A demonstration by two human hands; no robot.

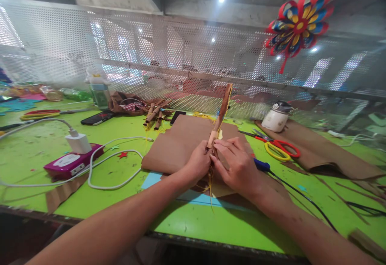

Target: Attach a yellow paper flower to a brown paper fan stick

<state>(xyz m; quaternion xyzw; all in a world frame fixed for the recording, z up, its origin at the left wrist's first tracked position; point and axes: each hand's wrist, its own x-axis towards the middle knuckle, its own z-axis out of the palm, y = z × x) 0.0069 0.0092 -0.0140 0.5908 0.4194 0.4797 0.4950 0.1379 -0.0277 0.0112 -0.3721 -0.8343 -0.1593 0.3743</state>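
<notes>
A thin rolled tube of brown paper [223, 108] stands nearly upright before me, leaning a little right, with yellow thread along its side and loose strands hanging below. My left hand [199, 160] is closed around its lower part. From the other side, the bent fingers and thumb of my right hand [237, 162] pinch the same tube near a lighter band. The tube's bottom end is mostly hidden by my fingers. Under both hands lie sheets of brown paper [177, 140] over a light blue sheet [152, 179].
Scissors with red and yellow handles [279, 147] and a blue-handled corded tool [261, 164] lie to the right. A white bottle [276, 117] sits behind. Finished-looking paper rolls [155, 114], a phone [98, 118] and a purple power strip [74, 162] with a white cable are left.
</notes>
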